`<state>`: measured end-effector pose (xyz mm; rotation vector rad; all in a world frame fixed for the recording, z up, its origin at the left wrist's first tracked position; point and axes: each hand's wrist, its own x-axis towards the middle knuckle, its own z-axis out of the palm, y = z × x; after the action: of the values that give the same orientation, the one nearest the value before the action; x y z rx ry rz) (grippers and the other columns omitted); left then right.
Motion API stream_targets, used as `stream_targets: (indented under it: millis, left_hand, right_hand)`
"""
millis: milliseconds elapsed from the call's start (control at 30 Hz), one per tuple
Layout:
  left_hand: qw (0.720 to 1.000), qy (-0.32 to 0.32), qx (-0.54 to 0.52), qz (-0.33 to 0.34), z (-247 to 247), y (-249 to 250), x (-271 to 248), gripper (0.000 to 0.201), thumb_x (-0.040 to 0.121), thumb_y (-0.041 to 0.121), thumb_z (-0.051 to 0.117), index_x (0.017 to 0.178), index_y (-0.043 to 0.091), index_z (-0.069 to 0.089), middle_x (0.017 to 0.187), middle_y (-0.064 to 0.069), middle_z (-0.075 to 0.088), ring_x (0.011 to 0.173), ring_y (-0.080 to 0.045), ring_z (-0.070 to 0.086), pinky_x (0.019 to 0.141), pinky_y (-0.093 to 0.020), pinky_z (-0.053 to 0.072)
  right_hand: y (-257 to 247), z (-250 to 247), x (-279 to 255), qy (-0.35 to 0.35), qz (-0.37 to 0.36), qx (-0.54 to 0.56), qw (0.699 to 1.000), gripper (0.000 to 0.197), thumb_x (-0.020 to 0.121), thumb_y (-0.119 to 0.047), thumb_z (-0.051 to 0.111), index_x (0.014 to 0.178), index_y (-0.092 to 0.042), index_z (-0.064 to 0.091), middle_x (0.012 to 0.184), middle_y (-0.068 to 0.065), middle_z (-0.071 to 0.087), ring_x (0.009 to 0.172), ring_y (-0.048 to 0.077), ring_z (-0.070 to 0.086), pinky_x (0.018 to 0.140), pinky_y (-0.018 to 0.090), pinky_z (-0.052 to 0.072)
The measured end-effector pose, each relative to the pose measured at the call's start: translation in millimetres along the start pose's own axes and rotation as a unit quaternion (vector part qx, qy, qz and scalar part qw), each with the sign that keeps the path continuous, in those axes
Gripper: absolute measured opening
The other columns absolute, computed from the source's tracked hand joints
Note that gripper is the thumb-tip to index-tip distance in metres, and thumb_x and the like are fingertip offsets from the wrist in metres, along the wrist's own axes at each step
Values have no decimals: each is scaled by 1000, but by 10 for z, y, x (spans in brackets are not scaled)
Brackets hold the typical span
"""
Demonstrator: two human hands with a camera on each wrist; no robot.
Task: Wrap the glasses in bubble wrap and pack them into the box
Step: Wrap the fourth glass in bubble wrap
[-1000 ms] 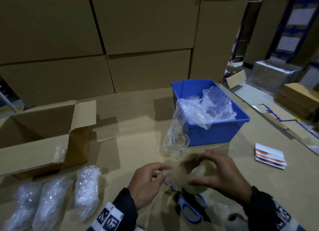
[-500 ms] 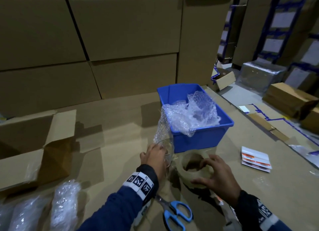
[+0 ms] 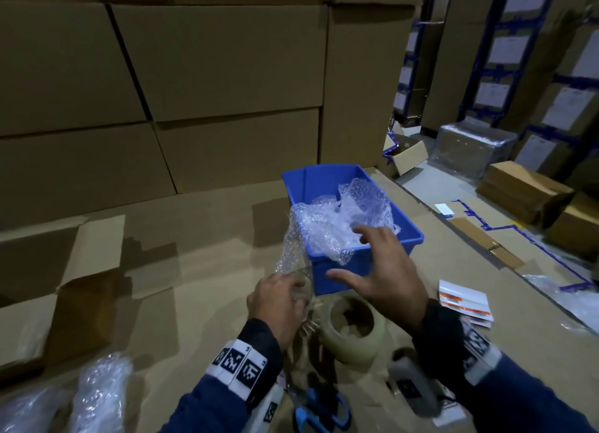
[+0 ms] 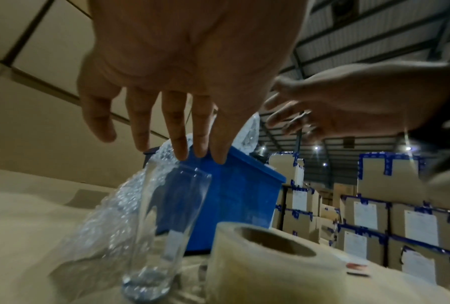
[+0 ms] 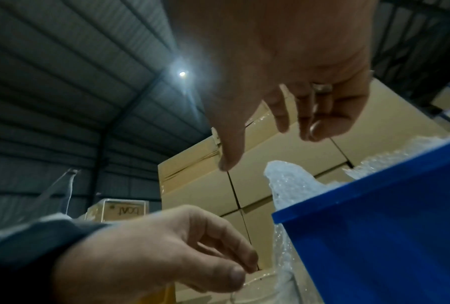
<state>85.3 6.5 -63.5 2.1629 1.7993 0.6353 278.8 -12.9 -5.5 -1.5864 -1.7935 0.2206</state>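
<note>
Reaching with the right hand (image 3: 385, 270) over the blue bin (image 3: 405, 238), the person goes for the bubble wrap (image 3: 330, 225) that lies heaped inside it; this grip is released, fingers spread, holding nothing. The left hand (image 3: 278, 303) is at the rim of the bare glass (image 4: 167, 222), which stands upright on the tabletop (image 3: 194, 303) just in front of the bin, beside the tape roll (image 3: 351, 329). In the wrist view its fingers are straight above the rim, so I judge this grip also released, only steadying. One strip of wrap hangs down behind the glass. To do this step well, I think the right hand should pull out one sheet slowly, so the hanging strip does not drag the glass over. The open box (image 3: 48, 287) waits well apart at the left, near the wrapped bundles (image 3: 100, 390).
</note>
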Motion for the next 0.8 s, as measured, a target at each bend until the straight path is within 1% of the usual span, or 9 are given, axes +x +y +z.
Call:
stream_targets:
  millis: [67, 133, 200, 333, 433, 533, 633, 700, 800]
  left_hand:
    - [1000, 7, -2, 4, -49, 59, 22, 30, 83, 34, 68, 112, 33, 65, 117, 9, 65, 112, -19, 56, 96, -36, 45]
    - [1000, 16, -14, 10, -104, 93, 48, 33, 82, 35, 69, 114, 31, 64, 117, 8, 66, 112, -19, 56, 97, -36, 45]
    - [999, 28, -37, 9, -159, 117, 83, 37, 81, 36, 68, 117, 29, 62, 117, 8, 65, 113, -19, 56, 98, -37, 44]
    - [996, 53, -74, 0, -259, 236, 186, 49, 81, 34, 70, 126, 22, 53, 123, 4, 60, 118, -20, 52, 101, -37, 42]
    - [993, 61, -104, 15, -329, 367, 254, 66, 82, 34, 72, 140, 25, 39, 132, 1, 52, 122, -22, 48, 105, -37, 38]
    - [991, 42, -117, 52, -410, 530, 323, 89, 82, 35, 73, 149, 40, 15, 136, -1, 45, 121, -25, 46, 103, -42, 41]
    - [986, 7, -158, 59, -464, 670, 462, 101, 81, 33, 73, 146, 53, -1, 129, -3, 48, 111, -25, 53, 95, -44, 49]
    - [989, -3, -128, 68, -480, 700, 569, 83, 85, 27, 64, 144, 54, 12, 116, -8, 59, 99, -31, 61, 88, -46, 53]
    - [996, 13, -75, 38, -567, 701, 663, 39, 93, 24, 54, 130, 35, 52, 105, -13, 68, 95, -38, 63, 84, -44, 54]
  right_hand:
    - [-25, 96, 164, -42, 27, -19, 999, 75, 72, -52, 77, 132, -17, 50, 119, 1, 51, 110, 15, 50, 91, 28, 41]
    - [5, 165, 263, -33, 20, -14, 999, 39, 81, -38, 74, 112, -16, 66, 106, 1, 62, 99, 17, 58, 81, 24, 41]
    - [23, 133, 315, 2, 16, 26, 1000, 10, 87, -23, 69, 90, -15, 72, 91, -2, 70, 84, 15, 63, 73, 23, 42]
    - [-22, -164, 359, 94, 34, 125, 987, 8, 92, -21, 63, 88, -17, 70, 82, -9, 70, 70, 7, 64, 72, 28, 51]
    - [-89, -409, 352, 128, 12, 182, 975, 7, 95, -20, 58, 93, -16, 64, 79, -1, 67, 75, 16, 65, 65, 32, 53]
    - [-149, -572, 334, 133, 28, 247, 960, 7, 98, -16, 52, 96, -14, 59, 82, 5, 69, 75, 16, 68, 60, 29, 51]
    - [-222, -652, 294, 88, 56, 313, 944, 9, 100, -13, 48, 102, -9, 56, 89, 10, 71, 77, 19, 70, 60, 36, 53]
    - [-236, -679, 254, 70, 53, 334, 938, 9, 101, -13, 47, 102, -9, 55, 91, 12, 71, 79, 23, 70, 61, 38, 52]
    - [-194, -711, 204, 99, 51, 314, 943, 9, 100, -13, 48, 97, -13, 57, 88, 8, 70, 81, 22, 69, 64, 39, 53]
